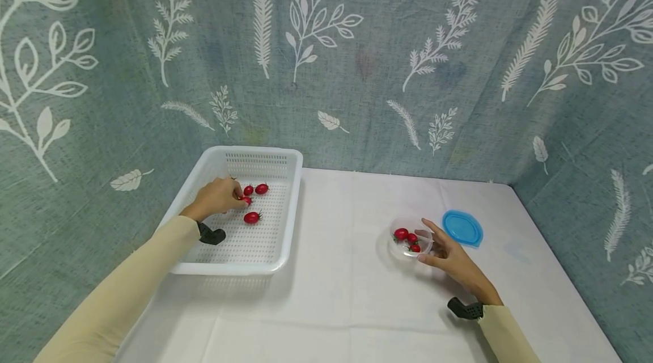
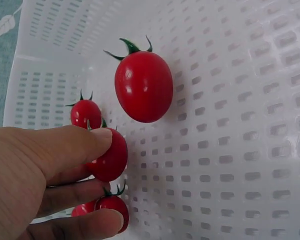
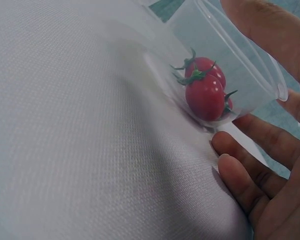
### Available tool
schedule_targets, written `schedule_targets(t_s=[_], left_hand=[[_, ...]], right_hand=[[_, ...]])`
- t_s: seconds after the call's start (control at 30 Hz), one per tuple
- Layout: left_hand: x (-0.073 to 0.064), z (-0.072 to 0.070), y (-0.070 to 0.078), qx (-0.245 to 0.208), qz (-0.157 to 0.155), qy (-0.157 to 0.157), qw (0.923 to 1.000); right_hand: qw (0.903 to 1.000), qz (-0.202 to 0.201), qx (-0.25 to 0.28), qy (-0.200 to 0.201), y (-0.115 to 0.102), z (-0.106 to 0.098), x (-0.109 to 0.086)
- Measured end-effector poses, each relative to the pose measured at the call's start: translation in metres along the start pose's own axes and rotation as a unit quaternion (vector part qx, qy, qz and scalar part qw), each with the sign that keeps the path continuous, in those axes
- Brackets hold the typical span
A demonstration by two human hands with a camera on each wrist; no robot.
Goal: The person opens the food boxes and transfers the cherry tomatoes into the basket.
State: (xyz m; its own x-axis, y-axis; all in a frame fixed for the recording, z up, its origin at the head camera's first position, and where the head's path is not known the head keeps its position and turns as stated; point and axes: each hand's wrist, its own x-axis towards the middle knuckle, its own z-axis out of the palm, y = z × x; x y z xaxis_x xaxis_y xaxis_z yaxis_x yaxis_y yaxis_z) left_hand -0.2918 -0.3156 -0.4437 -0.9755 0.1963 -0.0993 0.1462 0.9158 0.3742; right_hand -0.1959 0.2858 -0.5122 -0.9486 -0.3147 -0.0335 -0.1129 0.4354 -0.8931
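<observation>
My left hand (image 1: 216, 197) reaches into the white perforated plastic basket (image 1: 289, 227). Its thumb and fingers pinch a red cherry tomato (image 2: 112, 159) with a green stem. Beside the fingers lie other cherry tomatoes, including a large one (image 2: 144, 86) on the basket floor and one (image 2: 85, 113) farther back. On the white cloth at right stands a clear round plastic container (image 3: 192, 25) with 3 cherry tomatoes (image 3: 205, 97) inside. My right hand (image 1: 454, 261) holds the container from its right side, thumb near the front and index finger at the far rim.
A blue plastic lid (image 1: 462, 228) lies on the white tablecloth (image 1: 347, 272) just behind and right of the container. Green-grey curtains (image 1: 357, 113) with white leaf prints enclose the table at the back and sides. The basket stands against the left curtain.
</observation>
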Motion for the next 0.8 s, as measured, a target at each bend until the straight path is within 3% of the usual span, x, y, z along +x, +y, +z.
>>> schedule_targets(t_s=[0.23,0.37,0.6,0.8], left_hand=[[0.002,-0.005,0.004,-0.001,0.004,0.029,0.9996],[0.004,-0.010,0.011,-0.030,0.015,0.054,0.9980],[0.009,-0.019,0.039,-0.079,0.052,0.093,0.9912],[0.015,-0.019,0.068,-0.099,0.093,0.110,0.9845]], right_hand=[[1.0000,0.001,-0.004,0.002,0.000,0.000,0.001],[0.9999,0.003,-0.011,0.003,0.001,0.000,0.001],[0.9997,0.009,-0.021,0.008,-0.001,0.000,0.001],[0.9998,0.008,-0.021,0.002,-0.001,0.000,0.000]])
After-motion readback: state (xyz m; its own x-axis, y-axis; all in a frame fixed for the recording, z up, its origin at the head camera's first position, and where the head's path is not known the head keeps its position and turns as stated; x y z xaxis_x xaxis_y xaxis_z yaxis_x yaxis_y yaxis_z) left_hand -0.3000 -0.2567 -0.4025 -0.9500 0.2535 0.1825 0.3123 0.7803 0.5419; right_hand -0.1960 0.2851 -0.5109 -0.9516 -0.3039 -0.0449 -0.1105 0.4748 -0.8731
